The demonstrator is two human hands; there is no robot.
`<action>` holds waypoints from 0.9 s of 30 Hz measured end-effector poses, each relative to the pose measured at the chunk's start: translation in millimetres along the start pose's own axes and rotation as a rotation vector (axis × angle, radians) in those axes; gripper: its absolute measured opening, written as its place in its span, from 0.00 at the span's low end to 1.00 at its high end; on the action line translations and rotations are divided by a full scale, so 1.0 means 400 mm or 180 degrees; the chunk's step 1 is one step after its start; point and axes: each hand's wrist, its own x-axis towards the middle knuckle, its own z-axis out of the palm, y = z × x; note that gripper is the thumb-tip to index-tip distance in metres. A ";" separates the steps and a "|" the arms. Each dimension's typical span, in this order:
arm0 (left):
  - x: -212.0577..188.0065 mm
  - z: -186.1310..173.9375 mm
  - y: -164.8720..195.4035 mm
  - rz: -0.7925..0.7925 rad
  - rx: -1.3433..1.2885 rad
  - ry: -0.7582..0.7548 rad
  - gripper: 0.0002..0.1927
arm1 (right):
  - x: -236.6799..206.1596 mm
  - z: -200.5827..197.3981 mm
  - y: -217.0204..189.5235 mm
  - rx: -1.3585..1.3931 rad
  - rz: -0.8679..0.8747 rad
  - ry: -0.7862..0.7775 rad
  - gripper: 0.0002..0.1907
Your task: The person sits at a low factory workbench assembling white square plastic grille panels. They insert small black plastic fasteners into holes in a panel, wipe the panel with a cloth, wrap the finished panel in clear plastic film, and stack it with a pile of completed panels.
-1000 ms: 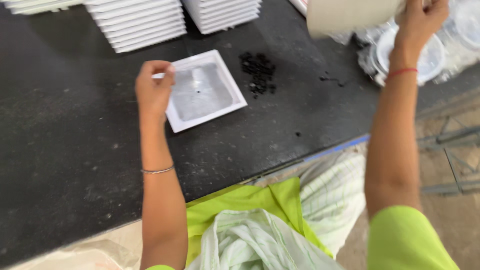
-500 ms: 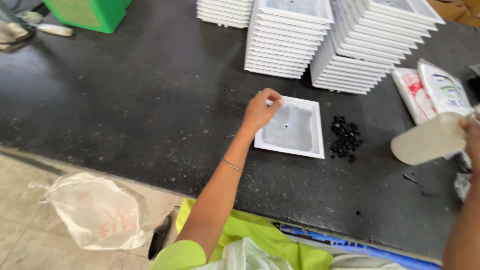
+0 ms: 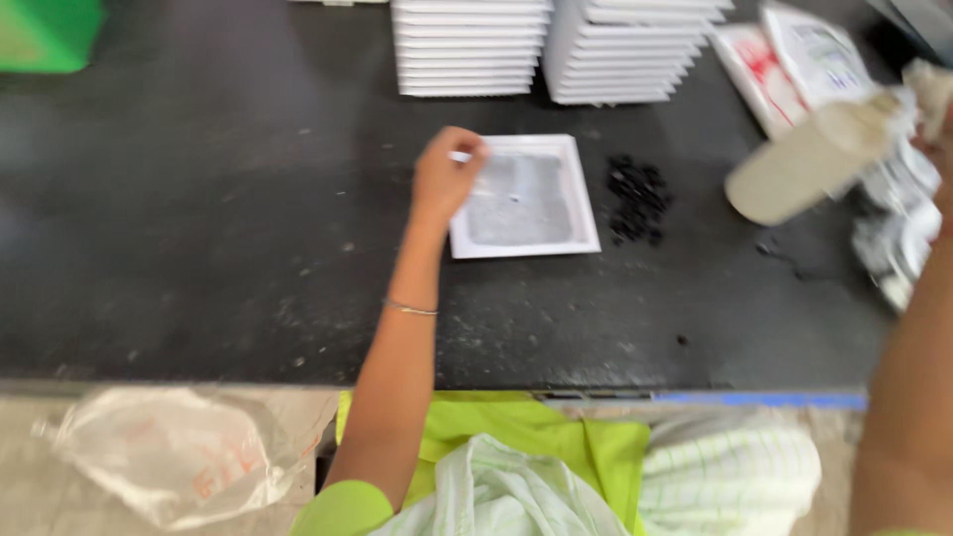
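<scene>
A white square tray (image 3: 581,243) lies on the black counter (image 3: 218,218) with a thin wet film inside. My left hand (image 3: 445,177) grips the tray's near left corner, fingers closed over the rim. My right hand (image 3: 938,109) is at the far right edge, mostly cut off, and holds a pale plastic bottle (image 3: 809,159) tilted with its base toward the tray. A small heap of black pieces (image 3: 637,199) sits on the counter just right of the tray.
Two tall stacks of white trays (image 3: 472,50) stand at the back. Printed packets (image 3: 794,60) lie at the back right, a green box (image 3: 45,35) at the back left. A clear plastic bag (image 3: 169,452) sits on the floor below the counter edge.
My head view has shifted left and steadied on the tray. The bottle in my right hand has swung down and nearer the tray. My left hand stays on the tray's corner.
</scene>
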 end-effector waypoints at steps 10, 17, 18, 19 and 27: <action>-0.001 -0.109 0.082 -0.0759 -0.0308 -0.0430 0.06 | -0.283 0.020 0.113 0.0186 0.0207 0.1038 0.07; -0.008 -0.099 0.101 -0.0747 -0.0278 -0.0572 0.07 | -0.461 0.098 0.041 -0.0875 0.0000 0.0436 0.06; -0.006 -0.100 0.096 -0.0768 -0.0256 -0.0571 0.07 | -0.467 0.102 0.038 -0.0817 0.0082 0.0317 0.06; -0.005 -0.100 0.091 -0.0786 -0.0266 -0.0552 0.07 | -0.467 0.101 0.040 -0.0735 0.0065 0.0437 0.06; -0.002 -0.104 0.038 -0.0759 -0.0305 -0.0430 0.07 | -0.431 0.182 0.037 -0.0612 -0.0492 -0.0066 0.08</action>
